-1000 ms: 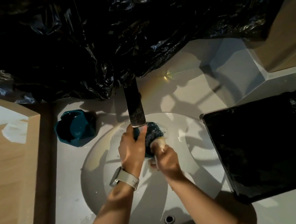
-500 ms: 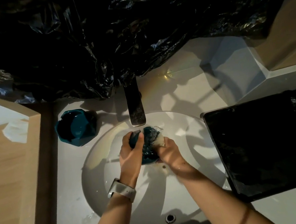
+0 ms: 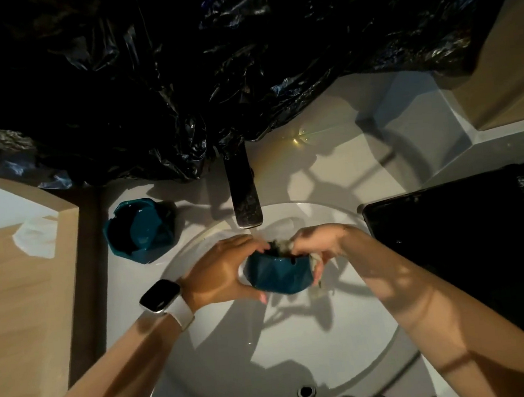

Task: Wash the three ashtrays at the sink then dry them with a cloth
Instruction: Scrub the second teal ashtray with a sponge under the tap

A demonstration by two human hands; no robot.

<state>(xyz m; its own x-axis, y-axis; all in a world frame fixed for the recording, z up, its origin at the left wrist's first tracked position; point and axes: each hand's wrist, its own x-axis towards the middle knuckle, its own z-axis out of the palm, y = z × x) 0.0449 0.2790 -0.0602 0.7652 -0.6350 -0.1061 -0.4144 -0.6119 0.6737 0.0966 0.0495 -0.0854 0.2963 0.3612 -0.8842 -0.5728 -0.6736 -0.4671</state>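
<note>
- At the far left, a wooden panel (image 3: 21, 288) with a pale smear on its top face, butting against the left edge of the surface (image 3: 129, 302).
- On the surface near its left edge, just left of the basin rim: a teal faceted ashtray (image 3: 139, 230), seemingly two stacked or nested, though hard to tell in the dim light; standing well apart from the hands.
- Left wrist wearing a smartwatch (image 3: 161, 296) on a white strap, screen dark.
- Left hand (image 3: 220, 272) curled round the left side of a second teal ashtray (image 3: 278, 275), thumb under its near side, fingers over the far rim.
- That ashtray held up over the middle of the white basin (image 3: 271, 359), below and just in front of the metal tap (image 3: 244, 200); rim tilted away from the camera.
- Right hand (image 3: 319, 244) bent over the ashtray's far right rim, fingers clamped on a pale wet cloth or sponge (image 3: 315, 260) pressed into and over the bowl.
- Overflow hole (image 3: 306, 392) at the near edge of the basin.
- On the right side of the surface, a black glossy tray (image 3: 469, 247), its left edge beside the basin rim.
- Along the back edge, crumpled black plastic sheeting (image 3: 209, 74).
</note>
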